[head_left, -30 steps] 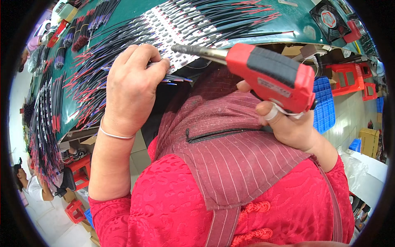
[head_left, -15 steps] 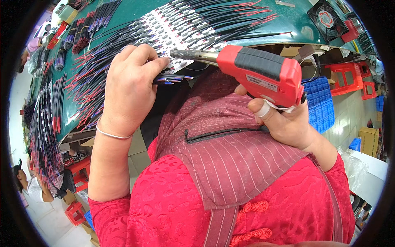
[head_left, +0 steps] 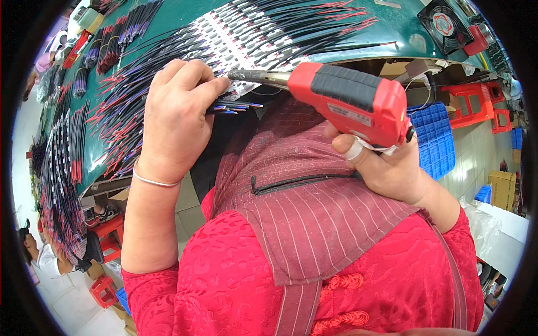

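My right hand, with white tape round the thumb, grips a red and black gun-shaped tool from below. The tool's long metal nozzle points left, its dark tip close to my left fingertips. My left hand is closed in a pinch at the near edge of a sheet of small white boards; whatever is between its fingers is hidden. Black wires with red ends stick out from the boards. A few wires with blue ends show just under my left hand.
Bundled wires lie on the green table at the far left, and more wires hang over its left edge. A black fan stands at the far right. Below are a blue crate and red stools.
The gun-shaped tool and my right hand have shifted slightly left, bringing the nozzle tip nearer my left fingertips. My left hand has hardly moved.
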A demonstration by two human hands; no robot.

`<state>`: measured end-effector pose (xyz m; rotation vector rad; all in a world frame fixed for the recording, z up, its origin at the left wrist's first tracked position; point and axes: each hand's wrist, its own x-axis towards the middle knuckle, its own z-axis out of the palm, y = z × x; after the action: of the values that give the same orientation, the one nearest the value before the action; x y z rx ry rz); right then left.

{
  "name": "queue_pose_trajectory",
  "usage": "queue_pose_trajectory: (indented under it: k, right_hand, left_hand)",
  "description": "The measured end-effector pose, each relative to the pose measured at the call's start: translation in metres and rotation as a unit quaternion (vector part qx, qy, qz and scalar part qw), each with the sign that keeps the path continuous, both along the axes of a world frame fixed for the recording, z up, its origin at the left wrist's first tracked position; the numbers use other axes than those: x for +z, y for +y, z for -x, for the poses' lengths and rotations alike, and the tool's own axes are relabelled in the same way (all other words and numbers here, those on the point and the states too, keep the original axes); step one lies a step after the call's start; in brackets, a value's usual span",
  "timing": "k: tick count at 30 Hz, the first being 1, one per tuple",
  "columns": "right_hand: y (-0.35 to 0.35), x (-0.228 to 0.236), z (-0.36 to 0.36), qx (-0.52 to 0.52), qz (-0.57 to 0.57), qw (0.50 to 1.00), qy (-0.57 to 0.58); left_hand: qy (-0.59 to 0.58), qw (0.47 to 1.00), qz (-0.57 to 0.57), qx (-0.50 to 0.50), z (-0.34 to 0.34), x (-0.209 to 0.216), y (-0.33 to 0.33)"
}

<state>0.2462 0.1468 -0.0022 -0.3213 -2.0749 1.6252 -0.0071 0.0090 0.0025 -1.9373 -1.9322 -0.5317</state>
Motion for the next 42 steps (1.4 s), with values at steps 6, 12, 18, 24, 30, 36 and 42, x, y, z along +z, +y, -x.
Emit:
queue_pose_trajectory:
  k: [6, 12, 18, 24, 30, 36, 42]
  right_hand:
    - [0.003, 0.001, -0.002, 0.007, -0.048, 0.998, -0.032]
    - [0.004, -0.005, 0.001, 0.038, -0.050, 0.998, 0.019]
    - [0.001, 0.006, -0.001, 0.015, 0.015, 0.999, -0.033]
    - [0.001, 0.000, 0.002, 0.015, 0.007, 1.000, -0.004]
    - [0.000, 0.010, 0.000, 0.033, 0.015, 0.999, -0.024]
    - [0.000, -0.002, -0.001, 0.022, 0.101, 0.995, 0.008]
    - [-0.003, 0.002, -0.006, -0.016, 0.143, 0.989, 0.043]
  left_hand:
    - [0.005, 1.000, 0.003, -0.006, 0.001, 0.000, 0.000]
    - [0.006, 1.000, -0.002, -0.003, 0.000, -0.001, 0.000]
    - [0.010, 1.000, 0.003, 0.003, -0.002, 0.001, 0.000]
    - [0.017, 1.000, -0.001, 0.002, -0.003, 0.001, 0.002]
    - [0.012, 1.000, 0.014, 0.005, -0.005, 0.004, 0.001]
    - [0.010, 1.000, 0.017, 0.005, -0.006, 0.004, 0.000]
    - [0.016, 1.000, 0.020, 0.005, -0.004, 0.004, -0.001]
